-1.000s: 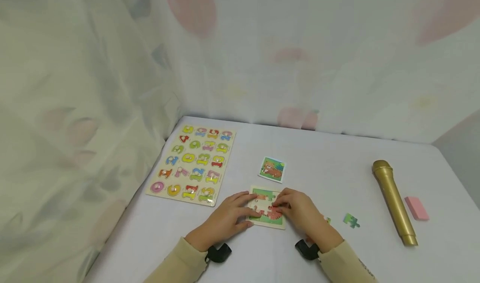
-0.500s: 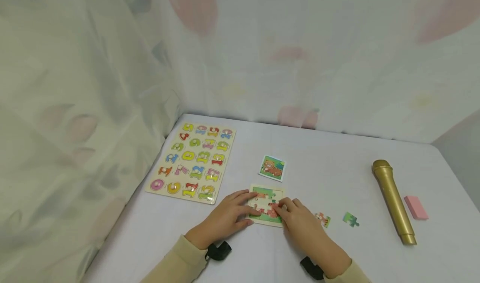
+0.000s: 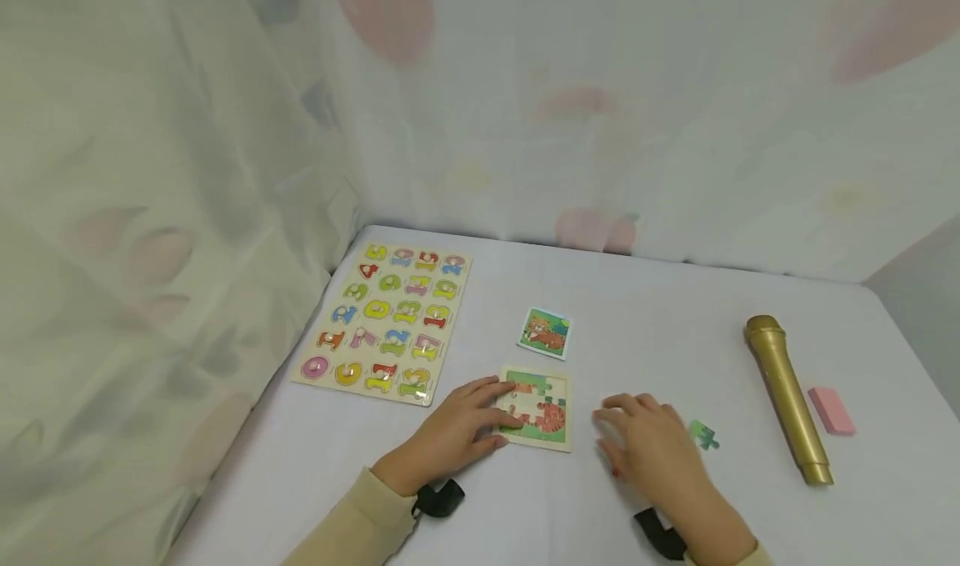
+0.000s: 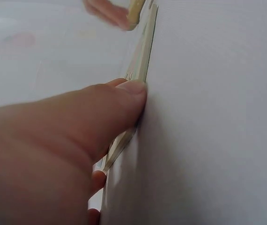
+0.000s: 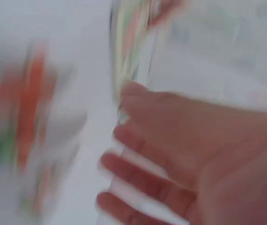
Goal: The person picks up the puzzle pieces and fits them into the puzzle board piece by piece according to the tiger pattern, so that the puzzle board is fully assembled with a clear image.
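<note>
left hand (image 3: pixel 456 429) touches puzzle board (image 3: pixel 567 418), right hand (image 3: pixel 657 449) apart.

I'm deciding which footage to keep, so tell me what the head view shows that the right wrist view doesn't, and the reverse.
Only the head view plainly shows the number board, the picture card, the gold microphone and the pink eraser. Only the right wrist view brings out the loose orange pieces, though too blurred to count; in the head view, the right hand hides nearly all of them. Both share the right hand and the puzzle.
</note>
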Demonstrator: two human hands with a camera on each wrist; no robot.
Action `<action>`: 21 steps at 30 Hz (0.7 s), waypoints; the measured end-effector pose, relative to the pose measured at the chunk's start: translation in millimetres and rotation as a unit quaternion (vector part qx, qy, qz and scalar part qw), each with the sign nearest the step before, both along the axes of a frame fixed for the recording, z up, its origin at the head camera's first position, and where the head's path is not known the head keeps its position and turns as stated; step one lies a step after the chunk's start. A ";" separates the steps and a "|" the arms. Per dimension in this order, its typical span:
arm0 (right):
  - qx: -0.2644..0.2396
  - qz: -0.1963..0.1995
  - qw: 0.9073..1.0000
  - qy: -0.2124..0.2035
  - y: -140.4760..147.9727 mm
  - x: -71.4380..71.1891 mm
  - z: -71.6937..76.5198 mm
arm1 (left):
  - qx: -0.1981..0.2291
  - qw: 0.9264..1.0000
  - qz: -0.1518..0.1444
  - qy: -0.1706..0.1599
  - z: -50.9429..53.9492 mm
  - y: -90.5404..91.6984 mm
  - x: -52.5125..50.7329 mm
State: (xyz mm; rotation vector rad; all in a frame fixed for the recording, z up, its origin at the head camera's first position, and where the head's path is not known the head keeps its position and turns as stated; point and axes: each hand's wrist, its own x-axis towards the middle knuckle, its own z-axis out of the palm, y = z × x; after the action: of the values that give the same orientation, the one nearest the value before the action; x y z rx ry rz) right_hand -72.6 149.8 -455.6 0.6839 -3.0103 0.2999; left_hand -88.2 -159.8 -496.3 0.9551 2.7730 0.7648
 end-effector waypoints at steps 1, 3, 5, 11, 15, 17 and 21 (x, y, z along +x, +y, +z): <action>0.004 -0.018 1.000 -0.009 11.3 -3.3 2.1 | -0.001 1.000 0.000 0.001 0.7 0.1 -0.3; 0.006 -0.045 0.999 -0.029 31.2 -10.3 1.7 | -0.001 1.000 0.002 0.002 1.4 0.0 -0.8; -0.003 -0.059 0.996 -0.064 44.4 -15.8 -0.7 | -0.001 1.000 0.004 -0.002 2.2 -0.2 -0.5; -0.104 -0.070 0.980 -0.152 50.5 -22.1 -6.1 | -0.004 1.000 0.010 -0.012 1.8 -0.2 1.4; -0.211 -0.075 0.958 -0.181 38.9 -25.9 -2.8 | 0.000 1.000 0.010 -0.008 1.9 -0.3 1.4; -0.257 -0.066 0.945 -0.192 32.1 -30.6 -0.4 | 0.002 1.000 0.010 -0.008 2.0 -0.2 1.2; -0.306 -0.011 0.930 -0.205 19.2 -43.1 3.5 | 0.002 1.000 0.005 -0.008 -1.0 2.4 -0.3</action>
State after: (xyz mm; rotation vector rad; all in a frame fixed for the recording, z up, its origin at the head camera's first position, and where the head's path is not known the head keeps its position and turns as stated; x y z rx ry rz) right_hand -115.7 169.0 -452.1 0.5692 -2.9772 1.4622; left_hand -88.5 -157.4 -497.3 0.9319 2.7667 0.7756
